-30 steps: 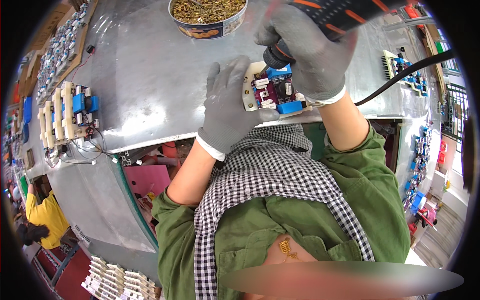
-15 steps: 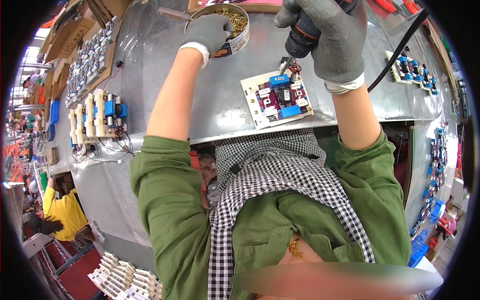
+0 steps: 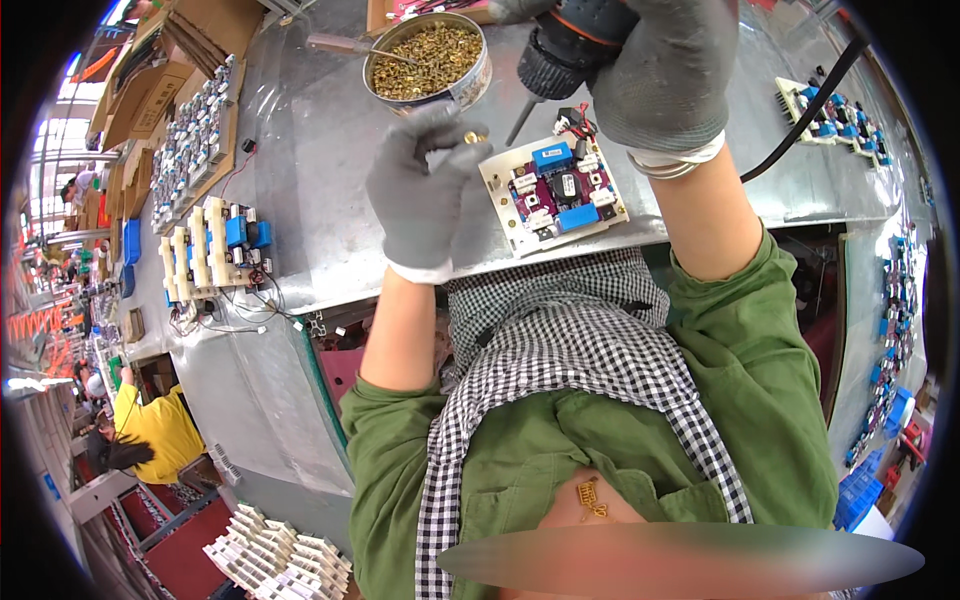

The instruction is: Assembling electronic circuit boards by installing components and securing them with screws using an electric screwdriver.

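My gloved left hand [image 3: 425, 195] pinches a small brass-coloured screw [image 3: 474, 137] between thumb and forefinger, just beside the left edge of the circuit board assembly. My right hand [image 3: 668, 75], gloved too, is wrapped round a black power screwdriver [image 3: 560, 55]. Its bit [image 3: 519, 122] points down above the assembly's far left corner. The assembly is a cream plastic base [image 3: 513, 222] bearing a purple circuit board [image 3: 547, 192] with blue blocks and a round black part. It lies flat near the table's front edge, with red and black wires at its far side.
A round tin [image 3: 482, 80] full of brass screws, with a handled scoop [image 3: 335, 43], stands behind my left hand. Several finished-looking boards [image 3: 215, 250] stand at left, more [image 3: 835, 120] at right. The screwdriver's black cable [image 3: 800, 105] runs off right. A person in yellow [image 3: 155, 430] is far left.
My left hand has come out of the screw tin toward me, with a screw in its fingertips. The screwdriver has lifted off the board and shifted left.
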Tool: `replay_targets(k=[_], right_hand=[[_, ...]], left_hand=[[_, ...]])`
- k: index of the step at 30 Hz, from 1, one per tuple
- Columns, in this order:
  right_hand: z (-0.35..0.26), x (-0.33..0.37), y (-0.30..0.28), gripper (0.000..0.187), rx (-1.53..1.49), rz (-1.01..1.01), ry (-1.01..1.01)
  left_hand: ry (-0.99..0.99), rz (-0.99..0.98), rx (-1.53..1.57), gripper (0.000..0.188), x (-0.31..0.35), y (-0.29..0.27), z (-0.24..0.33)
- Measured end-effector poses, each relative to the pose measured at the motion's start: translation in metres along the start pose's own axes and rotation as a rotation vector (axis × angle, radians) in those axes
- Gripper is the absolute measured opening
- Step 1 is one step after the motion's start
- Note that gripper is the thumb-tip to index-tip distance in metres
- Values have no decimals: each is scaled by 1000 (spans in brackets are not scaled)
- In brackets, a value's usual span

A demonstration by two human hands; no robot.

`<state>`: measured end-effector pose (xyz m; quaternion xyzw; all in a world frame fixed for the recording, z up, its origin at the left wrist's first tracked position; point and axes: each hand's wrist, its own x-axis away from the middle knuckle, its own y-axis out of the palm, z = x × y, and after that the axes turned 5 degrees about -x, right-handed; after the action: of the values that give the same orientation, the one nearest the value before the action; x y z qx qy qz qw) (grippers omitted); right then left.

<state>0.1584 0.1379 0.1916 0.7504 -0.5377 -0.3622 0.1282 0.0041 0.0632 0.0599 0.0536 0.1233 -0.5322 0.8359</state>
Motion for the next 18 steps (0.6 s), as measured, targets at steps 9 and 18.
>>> replay_targets(k=[9,18], right_hand=[[12,7,-10,53,-502,-226,244],[-8,20,-38,67,-523,-222,396]], left_hand=[[19,29,-109,47,34,1,13],[-41,-126,80,37,50,23,13]])
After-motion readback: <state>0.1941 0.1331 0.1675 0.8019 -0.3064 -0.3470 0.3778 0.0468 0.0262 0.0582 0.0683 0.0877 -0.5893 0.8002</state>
